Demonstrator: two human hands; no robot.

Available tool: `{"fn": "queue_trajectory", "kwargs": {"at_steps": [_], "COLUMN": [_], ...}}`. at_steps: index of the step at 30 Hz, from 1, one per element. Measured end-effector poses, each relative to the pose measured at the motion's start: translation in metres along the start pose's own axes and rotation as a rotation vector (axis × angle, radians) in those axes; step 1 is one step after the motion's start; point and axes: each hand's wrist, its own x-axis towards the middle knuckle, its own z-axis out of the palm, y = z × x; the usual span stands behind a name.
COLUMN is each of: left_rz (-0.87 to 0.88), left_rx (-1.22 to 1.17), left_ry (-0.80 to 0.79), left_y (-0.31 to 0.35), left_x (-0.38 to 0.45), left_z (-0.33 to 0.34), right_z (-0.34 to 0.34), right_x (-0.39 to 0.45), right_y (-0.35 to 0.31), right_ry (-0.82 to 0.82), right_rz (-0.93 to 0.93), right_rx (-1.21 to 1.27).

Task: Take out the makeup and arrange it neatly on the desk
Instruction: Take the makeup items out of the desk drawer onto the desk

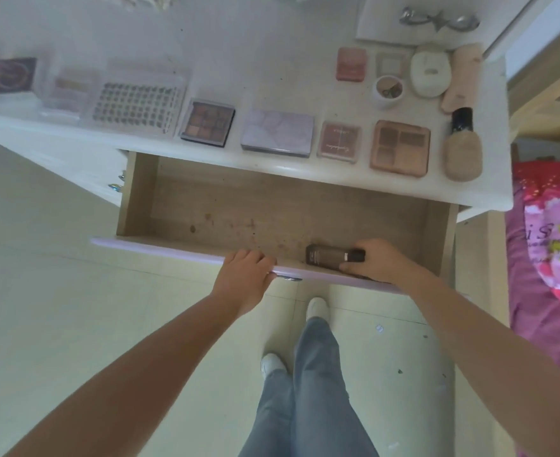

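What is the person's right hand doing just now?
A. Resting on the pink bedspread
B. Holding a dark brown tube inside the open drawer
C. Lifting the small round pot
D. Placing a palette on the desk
B. The right hand curls round the dark brown tube at the front of the open drawer, while the left hand holds the drawer's front edge.

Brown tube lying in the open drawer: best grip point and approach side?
Grip the brown tube across its narrow body near the dark cap end, coming from above. It lies flat on its side close to the drawer front wall, so only top access looks free. The right hand already holds it there; the left hand grips the drawer front.
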Motion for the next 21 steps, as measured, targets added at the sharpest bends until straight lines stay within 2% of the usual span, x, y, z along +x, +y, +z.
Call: {"fn": "queue_trajectory", "kwargs": {"at_steps": [2, 4, 6, 9, 12, 17, 21], "left_rz": [-0.002, -0.01, -0.019, -0.085, -0.169, -0.266, -0.219], "left_rx": [0.022, 0.031, -0.022, -0.229, -0.371, -0.357, -0.149], "left_ry": [-0.07, -0.06, 0.024, 0.205, 0.33, 0.411, 0.414], "left_y": [0.001, -0.002, -0.003, -0.002, 0.001, -0.008, -0.016], "left_x": [0.005, 0.015, 0.029, 0.056, 0.083, 0.12, 0.132], "left_z": [-0.019, -0.047, -0.078, -0.121, -0.15, -0.165, -0.157], "right_z": [-0.02, -0.049, -0.081, -0.126, -0.165, -0.209, -0.217], "right_x": [-0.017, -0.033, -0.042, -0.036, -0.011, 0.061, 0.123], "right_y": [-0.008, -0.022, -0.037, -0.055, -0.072, -0.107, -0.126], "right_ry": [0.076, 0.141, 0.246, 0.419, 0.504, 0.54, 0.469], "right_rz": [-0.074, -0.141, -0.187, -0.221, -0.253, -0.277, -0.237], "right_rx": [-0.013, 0.038, 0.134, 0.336, 0.567, 0.735, 0.605]}}
